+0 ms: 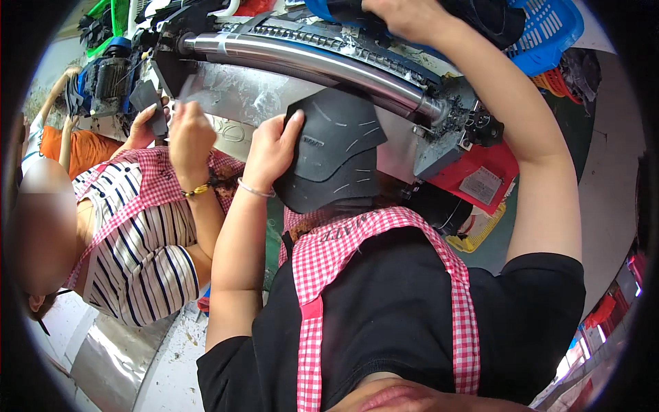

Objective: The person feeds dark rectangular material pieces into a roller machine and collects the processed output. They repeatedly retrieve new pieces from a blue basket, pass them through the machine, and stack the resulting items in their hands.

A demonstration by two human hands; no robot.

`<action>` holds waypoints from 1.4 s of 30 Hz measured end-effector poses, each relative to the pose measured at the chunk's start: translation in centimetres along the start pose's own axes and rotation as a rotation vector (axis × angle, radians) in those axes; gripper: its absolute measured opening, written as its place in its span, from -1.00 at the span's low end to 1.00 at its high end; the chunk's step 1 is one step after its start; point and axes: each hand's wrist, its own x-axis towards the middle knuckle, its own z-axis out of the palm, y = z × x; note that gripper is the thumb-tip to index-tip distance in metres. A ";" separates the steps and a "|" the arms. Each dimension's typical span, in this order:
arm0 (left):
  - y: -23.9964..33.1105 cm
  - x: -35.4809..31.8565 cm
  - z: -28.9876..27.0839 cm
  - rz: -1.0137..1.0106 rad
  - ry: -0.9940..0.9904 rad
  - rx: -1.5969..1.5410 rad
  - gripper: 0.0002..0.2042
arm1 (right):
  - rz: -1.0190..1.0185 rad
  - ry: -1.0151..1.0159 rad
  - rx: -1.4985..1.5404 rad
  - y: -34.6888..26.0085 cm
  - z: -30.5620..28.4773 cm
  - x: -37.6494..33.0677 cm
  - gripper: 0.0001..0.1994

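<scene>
The left hand (273, 152) has its grip clamped on the left edge of the black sheets (336, 141), before the steel roller (309, 60); they look light and flexible, so an edge pinch should suit. Farther right, the right hand's (406, 19) grip I cannot tell.

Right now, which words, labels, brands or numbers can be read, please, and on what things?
Wearer's pink checked apron: dark letters, partly legible; I don't copy printed words.
White label on red panel: too small to read.
Black piece in left hand: small marking, unreadable.
</scene>
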 end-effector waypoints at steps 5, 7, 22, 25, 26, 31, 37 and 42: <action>2.6 -1.8 -1.7 -0.002 -0.132 -0.298 -0.75 | 0.045 -0.391 0.304 0.0 2.8 -1.1 -0.50; 2.5 -3.4 -1.8 0.034 -0.212 -0.545 -0.72 | 0.076 -0.394 0.417 1.1 2.7 -1.1 -0.55; 4.3 -2.5 -2.5 -0.001 -0.111 -0.475 -0.74 | -0.112 -0.134 0.390 1.9 6.2 -1.3 -0.80; 1.1 -3.5 -3.5 0.080 -0.159 -0.348 -0.73 | 0.131 -0.186 0.537 0.9 -0.2 -1.8 -0.70; 0.0 -3.5 -3.4 0.046 -0.160 -0.297 -0.72 | 0.175 -0.206 0.557 1.5 -0.6 -1.4 -0.65; 0.2 0.5 -2.5 0.044 -0.221 0.039 -0.61 | -0.065 0.259 0.530 2.5 -4.9 -0.1 -0.72; 2.7 -0.7 -3.5 -0.023 -0.217 -0.426 -0.70 | -0.166 -0.136 0.349 3.1 6.4 -1.4 -0.62; -0.9 -2.9 -4.0 -0.127 -0.287 -0.391 -0.78 | 0.114 -0.206 0.553 2.2 -1.0 -0.8 -0.72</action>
